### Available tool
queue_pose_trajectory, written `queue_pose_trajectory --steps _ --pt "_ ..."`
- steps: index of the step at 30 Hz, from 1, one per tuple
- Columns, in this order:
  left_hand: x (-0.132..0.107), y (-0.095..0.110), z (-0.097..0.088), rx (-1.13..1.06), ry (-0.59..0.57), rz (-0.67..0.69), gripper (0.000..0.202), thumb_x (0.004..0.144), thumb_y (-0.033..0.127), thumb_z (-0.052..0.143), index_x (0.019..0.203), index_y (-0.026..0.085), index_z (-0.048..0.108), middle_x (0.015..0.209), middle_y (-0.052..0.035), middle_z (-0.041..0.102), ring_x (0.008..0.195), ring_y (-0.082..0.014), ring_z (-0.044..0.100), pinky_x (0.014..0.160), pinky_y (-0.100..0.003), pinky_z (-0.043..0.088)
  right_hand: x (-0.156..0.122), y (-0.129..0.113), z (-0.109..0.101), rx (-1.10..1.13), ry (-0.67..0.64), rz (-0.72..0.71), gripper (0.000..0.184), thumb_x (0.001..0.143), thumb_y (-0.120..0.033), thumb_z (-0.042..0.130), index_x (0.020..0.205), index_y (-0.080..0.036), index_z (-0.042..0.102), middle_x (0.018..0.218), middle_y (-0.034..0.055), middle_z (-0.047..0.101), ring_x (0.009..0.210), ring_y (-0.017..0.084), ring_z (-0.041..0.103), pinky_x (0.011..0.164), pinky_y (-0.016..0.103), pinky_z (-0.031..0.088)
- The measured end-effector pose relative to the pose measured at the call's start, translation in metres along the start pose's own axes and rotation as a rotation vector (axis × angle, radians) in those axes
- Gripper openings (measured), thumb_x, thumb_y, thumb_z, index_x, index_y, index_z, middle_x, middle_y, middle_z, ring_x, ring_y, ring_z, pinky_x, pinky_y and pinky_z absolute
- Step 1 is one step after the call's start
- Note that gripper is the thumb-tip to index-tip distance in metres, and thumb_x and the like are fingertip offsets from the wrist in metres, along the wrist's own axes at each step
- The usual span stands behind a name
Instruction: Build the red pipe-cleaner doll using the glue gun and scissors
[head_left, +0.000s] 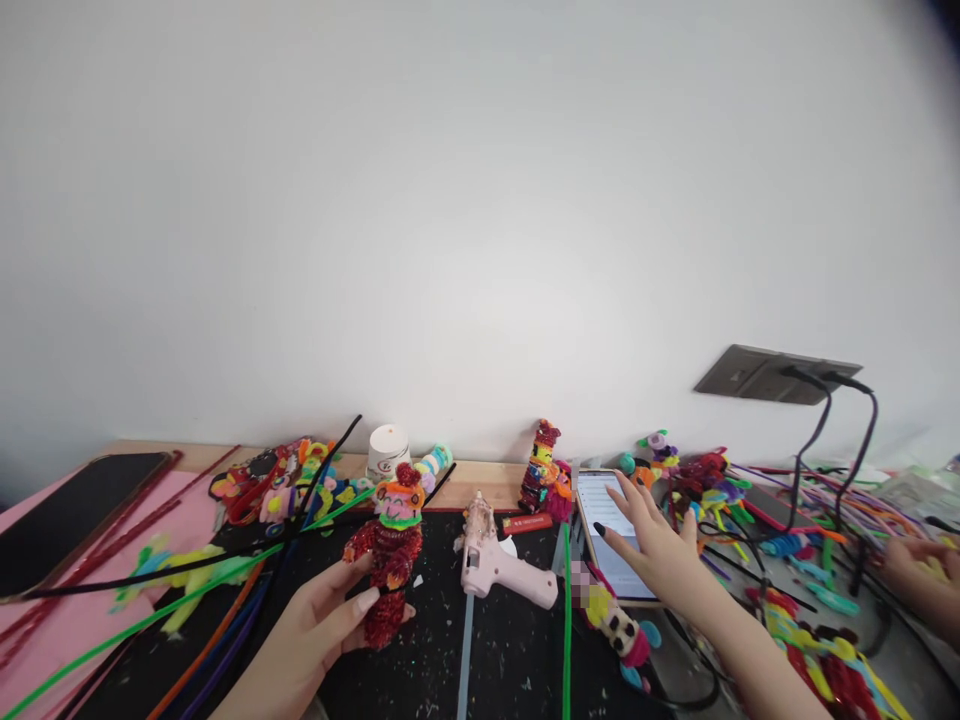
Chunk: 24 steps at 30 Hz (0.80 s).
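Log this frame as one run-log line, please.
left hand: holds red fuzzy pipe-cleaner doll upright | right hand: fingers spread over lit rectangular phone | between: pink plastic glue gun on black mat

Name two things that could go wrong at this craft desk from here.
1. The glue gun lies close beside the pipe-cleaner figure held in the left hand; if hot, its nozzle might scorch skin or fibres.
2. The right hand rests on the phone, so attention may be split and the figure could slip.

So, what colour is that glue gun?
The glue gun is pale pink, seen best in the head view.
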<state>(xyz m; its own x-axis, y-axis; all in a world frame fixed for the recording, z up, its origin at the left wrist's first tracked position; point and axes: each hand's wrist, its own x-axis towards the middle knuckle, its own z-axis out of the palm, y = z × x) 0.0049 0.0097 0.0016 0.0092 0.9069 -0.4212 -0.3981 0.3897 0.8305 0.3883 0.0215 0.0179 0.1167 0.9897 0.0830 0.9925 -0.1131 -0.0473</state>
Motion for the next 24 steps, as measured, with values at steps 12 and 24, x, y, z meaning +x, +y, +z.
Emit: queue_pose_trajectory --steps 12,24 --pt "0.002 -0.003 -0.002 -0.041 -0.01 -0.018 0.053 0.05 0.038 0.088 0.095 0.017 0.07 0.109 -0.0117 0.072 0.07 -0.029 0.073 0.059 -0.034 0.057 -0.028 0.015 -0.009 -0.023 0.029 0.033 0.064 0.091 -0.045 0.028 0.149 -0.027 0.009 0.146 0.0087 0.042 0.14 0.035 0.023 0.099 0.077 0.005" --pt "0.005 0.0 -0.01 -0.026 -0.1 -0.072 0.052 0.051 0.036 0.088 0.096 0.018 0.069 0.107 -0.008 0.073 0.076 -0.0286 0.073 0.065 -0.033 0.059 -0.048 0.007 -0.005 -0.025 -0.016 0.025 0.063 0.089 -0.042 0.03 0.148 -0.024 0.02 0.141 0.0123 0.047 0.138 0.035 0.029 0.1 0.077 0.005"
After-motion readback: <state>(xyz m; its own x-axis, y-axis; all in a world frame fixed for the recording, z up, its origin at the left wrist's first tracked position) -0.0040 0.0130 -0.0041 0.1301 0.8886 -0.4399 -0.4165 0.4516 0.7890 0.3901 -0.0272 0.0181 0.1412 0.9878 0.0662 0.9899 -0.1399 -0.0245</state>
